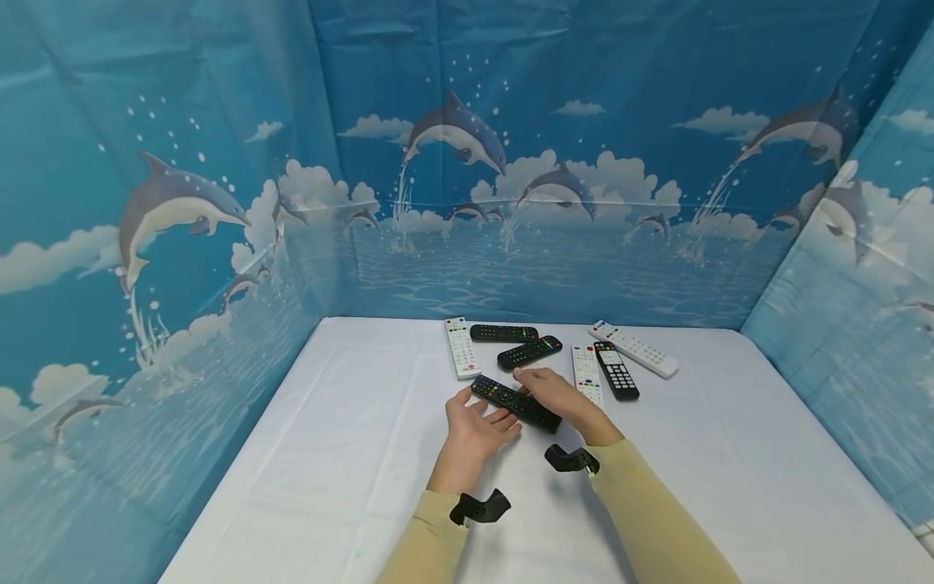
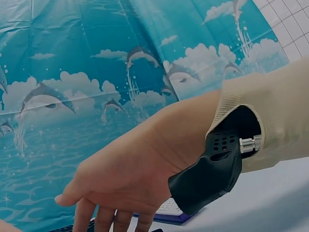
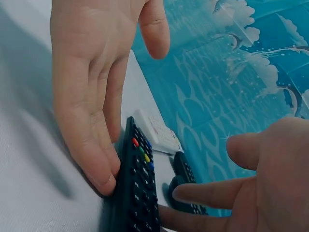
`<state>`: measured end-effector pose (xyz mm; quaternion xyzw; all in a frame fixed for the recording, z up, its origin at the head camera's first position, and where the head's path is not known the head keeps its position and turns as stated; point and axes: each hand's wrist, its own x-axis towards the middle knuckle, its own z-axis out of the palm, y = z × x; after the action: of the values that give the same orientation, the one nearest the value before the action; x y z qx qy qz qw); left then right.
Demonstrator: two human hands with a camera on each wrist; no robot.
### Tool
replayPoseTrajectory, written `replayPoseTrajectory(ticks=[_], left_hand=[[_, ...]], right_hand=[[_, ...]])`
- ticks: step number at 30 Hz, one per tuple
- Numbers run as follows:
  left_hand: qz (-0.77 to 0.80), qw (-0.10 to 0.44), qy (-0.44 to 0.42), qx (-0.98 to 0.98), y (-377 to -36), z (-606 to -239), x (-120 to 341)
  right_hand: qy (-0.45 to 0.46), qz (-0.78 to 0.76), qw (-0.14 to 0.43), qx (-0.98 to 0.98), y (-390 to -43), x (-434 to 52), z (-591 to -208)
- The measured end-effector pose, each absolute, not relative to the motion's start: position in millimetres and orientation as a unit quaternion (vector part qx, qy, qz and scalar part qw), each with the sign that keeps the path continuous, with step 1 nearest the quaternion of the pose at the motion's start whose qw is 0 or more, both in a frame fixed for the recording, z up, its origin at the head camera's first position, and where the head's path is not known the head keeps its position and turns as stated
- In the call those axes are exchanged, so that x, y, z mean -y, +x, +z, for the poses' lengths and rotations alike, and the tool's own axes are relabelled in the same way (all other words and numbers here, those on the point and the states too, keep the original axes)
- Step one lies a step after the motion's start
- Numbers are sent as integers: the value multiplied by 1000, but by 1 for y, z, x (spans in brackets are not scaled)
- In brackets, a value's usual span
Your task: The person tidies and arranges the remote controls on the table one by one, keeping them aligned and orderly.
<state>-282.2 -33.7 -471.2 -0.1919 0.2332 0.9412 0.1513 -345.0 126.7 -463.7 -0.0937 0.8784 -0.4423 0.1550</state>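
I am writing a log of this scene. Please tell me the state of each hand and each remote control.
left hand: open, fingers against the black remote
right hand: open, resting on the black remote
black remote: flat on the table, buttons up
other remotes: lying flat, untouched

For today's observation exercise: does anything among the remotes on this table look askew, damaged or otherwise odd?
Nothing looks damaged or spilled. The remotes simply lie at mixed angles: the black remote between the left hand and right hand sits diagonally, and the far white remote is slanted away from the rest.
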Motion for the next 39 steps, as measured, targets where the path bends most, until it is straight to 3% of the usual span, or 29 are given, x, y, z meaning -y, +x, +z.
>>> replayPoseTrajectory(ticks=[14,28,39], left_hand=[[904,178,-154,-358,-279,-471,33],[876,199,-124,-422,-277,-465,46],[832,139,-117,-525,-275,-445,65]], right_hand=[[-1,-471,218,-855,-343,-122,-464],[-15,-510,209,-834,-320,-115,-446],[-34,-563,186,-804,-313,-91,-430]])
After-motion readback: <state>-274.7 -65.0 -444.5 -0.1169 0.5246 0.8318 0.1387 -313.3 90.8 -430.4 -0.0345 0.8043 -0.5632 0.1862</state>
